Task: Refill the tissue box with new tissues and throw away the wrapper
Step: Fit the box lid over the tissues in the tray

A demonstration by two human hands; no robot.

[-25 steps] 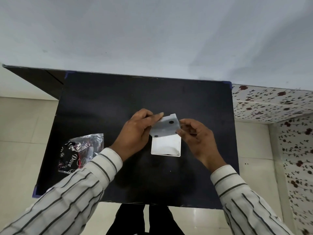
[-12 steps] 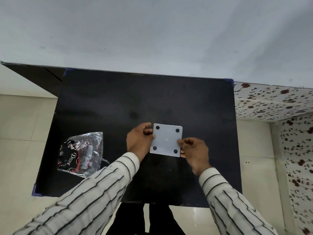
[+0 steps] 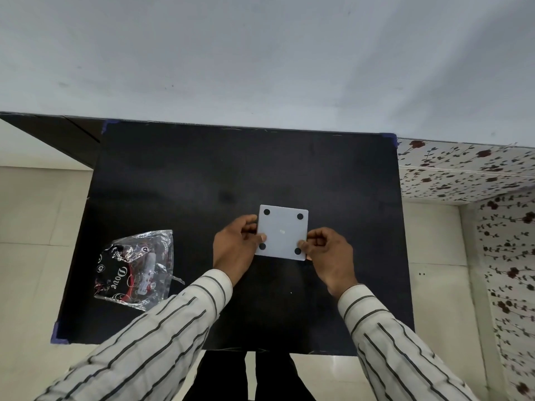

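A square pale grey tissue box (image 3: 282, 231) sits upside down in the middle of the black table (image 3: 179, 192); its bottom panel faces up and shows black round feet at the corners. My left hand (image 3: 236, 248) grips its left edge, thumb on the panel. My right hand (image 3: 328, 253) grips its lower right corner. A crumpled clear plastic wrapper (image 3: 136, 270) with black and red "Dove" print lies near the table's left edge. The tissues inside the box are hidden.
A pale wall rises behind the table. Cream floor tiles lie left and right of the table. A floral-patterned surface (image 3: 469, 175) runs along the right side. My dark trouser legs (image 3: 249, 374) show below the table's front edge.
One second ago the bottom panel was tilted up above the open white box. It has come down flat onto the box, and both hands now press at its edges.
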